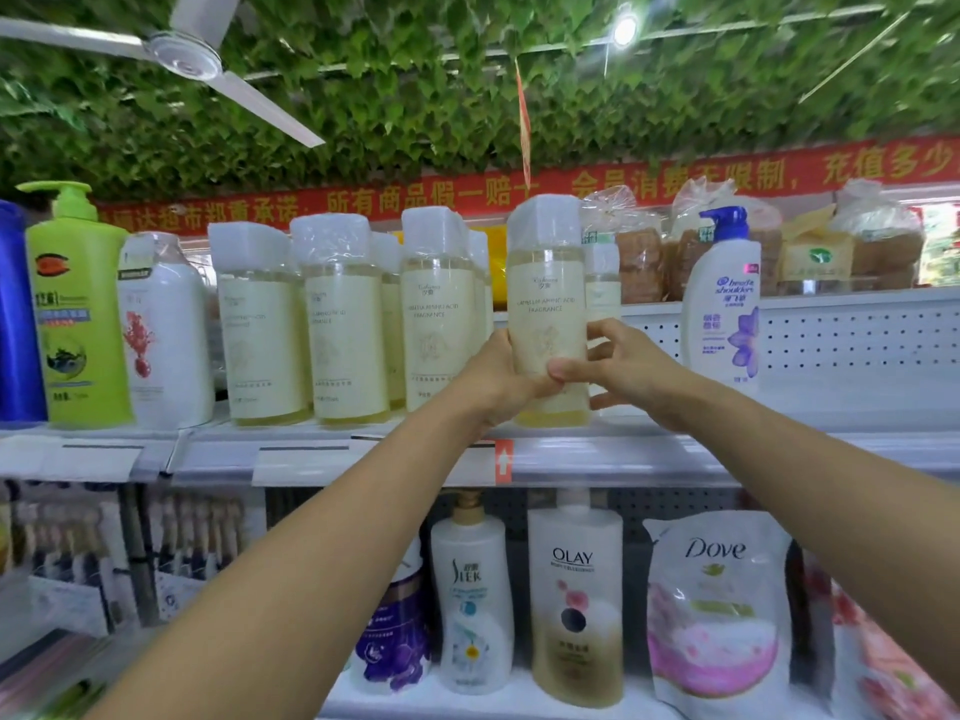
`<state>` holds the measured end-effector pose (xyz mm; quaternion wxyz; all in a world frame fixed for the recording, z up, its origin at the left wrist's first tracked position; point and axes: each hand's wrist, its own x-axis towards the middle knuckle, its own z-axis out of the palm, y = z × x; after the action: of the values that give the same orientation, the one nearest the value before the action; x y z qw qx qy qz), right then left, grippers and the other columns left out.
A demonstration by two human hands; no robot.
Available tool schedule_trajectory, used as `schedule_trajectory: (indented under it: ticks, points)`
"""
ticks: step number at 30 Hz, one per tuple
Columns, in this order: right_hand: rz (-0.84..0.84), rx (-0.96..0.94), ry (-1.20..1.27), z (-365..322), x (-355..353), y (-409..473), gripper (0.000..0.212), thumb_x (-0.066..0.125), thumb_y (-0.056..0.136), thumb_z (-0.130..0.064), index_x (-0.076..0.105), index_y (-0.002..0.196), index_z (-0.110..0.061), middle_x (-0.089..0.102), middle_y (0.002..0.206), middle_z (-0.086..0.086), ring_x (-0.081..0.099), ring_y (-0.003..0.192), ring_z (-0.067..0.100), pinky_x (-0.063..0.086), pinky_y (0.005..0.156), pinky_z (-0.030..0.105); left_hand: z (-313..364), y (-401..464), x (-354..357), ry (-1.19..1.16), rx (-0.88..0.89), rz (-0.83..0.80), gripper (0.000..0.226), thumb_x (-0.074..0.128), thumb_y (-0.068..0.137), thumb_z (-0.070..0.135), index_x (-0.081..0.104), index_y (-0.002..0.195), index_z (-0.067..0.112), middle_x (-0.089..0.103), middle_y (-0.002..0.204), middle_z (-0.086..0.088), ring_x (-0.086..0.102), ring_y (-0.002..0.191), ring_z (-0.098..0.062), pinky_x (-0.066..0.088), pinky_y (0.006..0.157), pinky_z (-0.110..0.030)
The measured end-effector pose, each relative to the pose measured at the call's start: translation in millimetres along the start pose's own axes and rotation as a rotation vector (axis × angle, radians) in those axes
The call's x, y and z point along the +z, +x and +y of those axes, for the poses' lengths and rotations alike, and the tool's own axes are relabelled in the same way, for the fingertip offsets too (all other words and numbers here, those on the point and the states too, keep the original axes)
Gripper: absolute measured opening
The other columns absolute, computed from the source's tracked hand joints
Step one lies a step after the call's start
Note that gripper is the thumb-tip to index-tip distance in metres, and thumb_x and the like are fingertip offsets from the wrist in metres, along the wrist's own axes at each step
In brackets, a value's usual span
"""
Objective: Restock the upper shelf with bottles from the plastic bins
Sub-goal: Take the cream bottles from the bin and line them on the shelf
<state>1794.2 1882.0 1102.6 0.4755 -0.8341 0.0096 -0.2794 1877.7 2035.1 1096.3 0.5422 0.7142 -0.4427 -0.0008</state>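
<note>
Two hands meet in the head view: the left hand (496, 376) and right hand (621, 371) both curl around the lower body of a tall clear bottle of pale yellow liquid with a film-wrapped white cap (546, 309), its base at the front edge of the white metal upper shelf (779, 449). Placement appears under way, just right of the left hand's row of matching pale yellow bottles (343, 324); the next move probably calls for pushing it back into line with them and letting go.

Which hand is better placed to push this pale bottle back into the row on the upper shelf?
Probably the right hand: its thumb lies across the front of the bottle. The left hand only grips its side.
</note>
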Motion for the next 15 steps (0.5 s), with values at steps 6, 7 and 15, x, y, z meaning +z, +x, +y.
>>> schedule_trajectory:
  ticks: [6,7,15]
  points:
    - [-0.011,0.059,0.015,3.3,3.2,14.5,0.057,0.076,0.083,-0.027,0.045,0.13,-0.016,0.064,0.115,0.003,0.065,0.099,0.016,0.053,0.07,0.028,-2.0,16.0,6.9,0.106,-0.084,0.027,0.061,0.074,0.087,0.022,0.043,0.139,0.015,0.062,0.127,-0.002,0.059,0.117,-0.022,0.05,0.1,-0.037]
    - [-0.011,0.07,0.021,4.1,3.8,17.0,0.058,0.076,0.083,-0.026,0.045,0.131,-0.016,0.063,0.116,0.004,0.064,0.1,0.016,0.052,0.07,0.028,-2.9,19.7,7.7,0.115,-0.102,0.026,0.065,0.073,0.087,0.022,0.04,0.142,0.013,0.061,0.13,-0.004,0.059,0.118,-0.024,0.049,0.103,-0.041]
    - [0.013,0.166,0.036,7.5,8.5,42.1,0.05,0.071,0.088,-0.018,0.047,0.131,-0.014,0.061,0.121,0.007,0.062,0.108,0.023,0.051,0.091,0.041,-9.8,50.9,13.3,0.123,-0.197,0.027,0.071,0.067,0.092,0.015,0.024,0.148,0.004,0.051,0.141,-0.012,0.051,0.128,-0.028,0.044,0.109,-0.041]
